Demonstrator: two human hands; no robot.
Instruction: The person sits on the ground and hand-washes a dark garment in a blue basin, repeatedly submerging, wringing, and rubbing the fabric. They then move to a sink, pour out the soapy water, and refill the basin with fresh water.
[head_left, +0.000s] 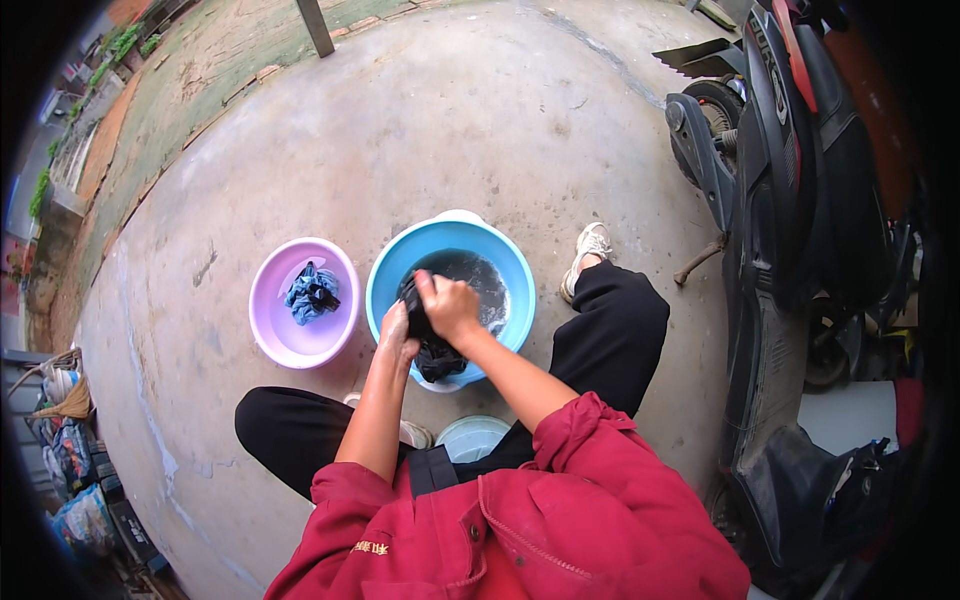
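Note:
Over a blue plastic basin (380, 259) of dark, slightly foamy water, both my hands grip a wet black cloth (439, 360). My left hand (397, 330) holds it from the left side. My right hand (452, 304) is closed on its upper part, the thumb pointing up. The lower end of the cloth hangs at the basin's near side. To the left stands a pink plastic basin (259, 330) with a bunched blue and black garment (311, 292) lying in it.
A parked electric scooter (780, 225) lines the right side. Between my legs is a pale green plastic object (472, 439). Bags (82, 517) and a broom head (71, 401) are at the lower left. A metal post (315, 30) stands on the concrete beyond the basins.

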